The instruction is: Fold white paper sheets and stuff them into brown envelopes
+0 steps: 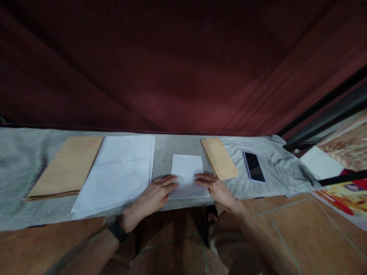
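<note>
A small folded white sheet (187, 168) lies on the grey cloth (17, 160) in front of me. My left hand (155, 194) rests flat on its near left corner, fingers pointing right. At the sheet's near right edge my right hand (216, 187) presses down, fingers pointing left. Both hands lie flat and grip nothing. A black band sits on my left wrist.
A stack of large white sheets (120, 168) lies left of the folded sheet, a pile of brown envelopes (67, 166) further left. A smaller brown envelope stack (219, 157) and a dark phone (254, 167) lie to the right. Dark red curtain behind; tiled floor below.
</note>
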Demonstrator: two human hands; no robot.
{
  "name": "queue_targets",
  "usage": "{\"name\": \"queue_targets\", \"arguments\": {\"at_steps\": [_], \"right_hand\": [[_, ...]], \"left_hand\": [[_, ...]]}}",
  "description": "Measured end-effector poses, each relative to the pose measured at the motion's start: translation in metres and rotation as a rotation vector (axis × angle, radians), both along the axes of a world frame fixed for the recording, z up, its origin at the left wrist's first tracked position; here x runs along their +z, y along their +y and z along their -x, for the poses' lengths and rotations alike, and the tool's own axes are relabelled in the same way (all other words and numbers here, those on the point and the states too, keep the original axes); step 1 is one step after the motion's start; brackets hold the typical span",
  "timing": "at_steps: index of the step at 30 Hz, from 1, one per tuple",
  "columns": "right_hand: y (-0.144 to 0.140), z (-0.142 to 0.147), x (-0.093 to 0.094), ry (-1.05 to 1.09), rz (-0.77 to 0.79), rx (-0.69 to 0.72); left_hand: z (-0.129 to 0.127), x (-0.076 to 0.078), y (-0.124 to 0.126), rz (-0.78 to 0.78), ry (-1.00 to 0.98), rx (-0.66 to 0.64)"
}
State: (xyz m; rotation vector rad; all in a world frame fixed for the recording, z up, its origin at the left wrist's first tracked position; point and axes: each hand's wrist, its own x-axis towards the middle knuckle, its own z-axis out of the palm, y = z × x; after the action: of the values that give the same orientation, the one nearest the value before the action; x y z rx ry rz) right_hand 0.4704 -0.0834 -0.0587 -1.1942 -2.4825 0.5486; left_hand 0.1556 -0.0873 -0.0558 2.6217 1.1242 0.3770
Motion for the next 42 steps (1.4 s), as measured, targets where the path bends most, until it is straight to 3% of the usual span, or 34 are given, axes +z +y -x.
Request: {"name": "queue_targets", "arguments": {"at_steps": [5,10,14,19,24,30,37,42], "right_hand": [[-0.001,-0.003,0.009,0.178,0.185,-0.019],[0.003,0.004,0.008,0.308,0.292,-0.211],[0.01,0.013,-0.003,0.252,0.274,-0.419],[0.019,0.025,-0.004,0.103,0.2,-0.563],[0.022,0.039,0.002,-0.1,0.122,-0.678],[0.025,0.05,0.001,-0.147,0.025,-0.758],[0.032,0.056,0.004,-0.195,0.088,-0.786],[0.035,0.059,0.003,-0.212,0.046,-0.794]], "left_hand": [[-0.001,0.004,0.009,0.094,-0.093,0.035],[-0.014,0.006,0.017,0.26,-0.229,0.273],[-0.026,0.008,0.025,0.347,-0.327,0.457],[-0.036,0.006,0.035,0.285,-0.266,0.602],[-0.04,0.005,0.044,0.267,-0.167,0.654],[-0.048,0.014,0.051,0.273,-0.066,0.719],[-0.056,0.017,0.056,0.248,0.032,0.798],[-0.061,0.021,0.052,0.194,0.099,0.801]]}}
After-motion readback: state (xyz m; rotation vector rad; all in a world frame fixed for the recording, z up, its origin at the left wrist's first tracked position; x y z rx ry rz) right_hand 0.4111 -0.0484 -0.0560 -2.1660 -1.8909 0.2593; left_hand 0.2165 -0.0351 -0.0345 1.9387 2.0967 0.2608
